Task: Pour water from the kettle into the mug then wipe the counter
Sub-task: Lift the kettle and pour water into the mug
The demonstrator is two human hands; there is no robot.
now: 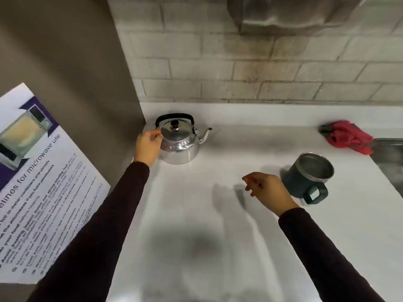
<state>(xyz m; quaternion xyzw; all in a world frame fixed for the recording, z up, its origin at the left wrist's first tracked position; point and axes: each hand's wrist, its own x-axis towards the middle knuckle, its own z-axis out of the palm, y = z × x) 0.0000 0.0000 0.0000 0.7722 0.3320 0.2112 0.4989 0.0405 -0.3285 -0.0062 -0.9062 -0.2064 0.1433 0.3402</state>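
A shiny steel kettle with a black handle stands upright at the back left of the white counter, spout pointing right. My left hand touches its left side, fingers curled against the rim below the handle. A dark green mug with a steel inside stands upright at the right, handle toward me. My right hand hovers just left of the mug, fingers loosely bent, holding nothing. A crumpled red cloth lies at the back right.
A brown cabinet side with a microwave guidelines poster rises at the left, close to the kettle. A steel sink borders the counter at the right. The tiled wall runs behind, with a metal fixture overhead.
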